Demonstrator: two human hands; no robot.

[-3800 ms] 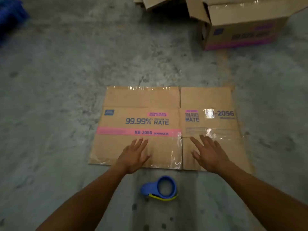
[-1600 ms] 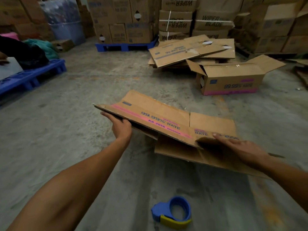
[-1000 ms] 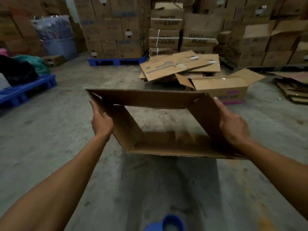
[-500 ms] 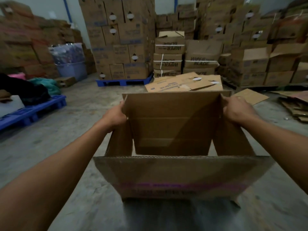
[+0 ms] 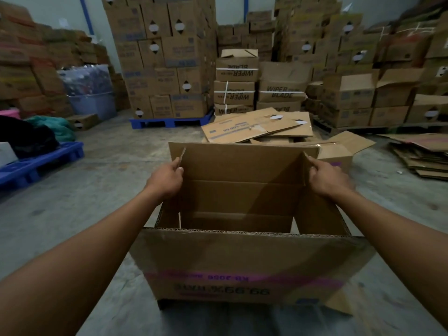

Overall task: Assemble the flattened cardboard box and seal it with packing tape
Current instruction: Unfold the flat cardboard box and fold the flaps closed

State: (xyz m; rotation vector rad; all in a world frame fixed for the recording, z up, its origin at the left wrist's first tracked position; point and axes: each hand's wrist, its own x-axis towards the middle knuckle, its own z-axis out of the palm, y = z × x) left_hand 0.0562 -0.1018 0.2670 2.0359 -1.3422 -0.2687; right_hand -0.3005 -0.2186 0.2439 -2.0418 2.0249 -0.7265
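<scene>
The brown cardboard box (image 5: pixel 242 258) stands squared up in front of me, upside down, its pink stripe and print inverted on the near wall. Its upper flaps stand up and the inside is open. My left hand (image 5: pixel 167 179) pinches the upper edge of the left side flap. My right hand (image 5: pixel 326 178) holds the right side flap near its top corner, index finger stretched along the edge. The tape dispenser is out of sight, hidden below the box or outside the frame.
Flattened cartons (image 5: pixel 259 127) lie piled just beyond the box, with another open box (image 5: pixel 337 154) to the right. Stacked cartons on a blue pallet (image 5: pixel 169 121) fill the back. A blue pallet (image 5: pixel 41 161) with bundles sits left; more flat cardboard (image 5: pixel 421 151) lies right.
The flat box was lifted off the floor, opened into a rectangle and stood up. Since half a second ago both hands shifted slightly along the side flaps; the box barely moved.
</scene>
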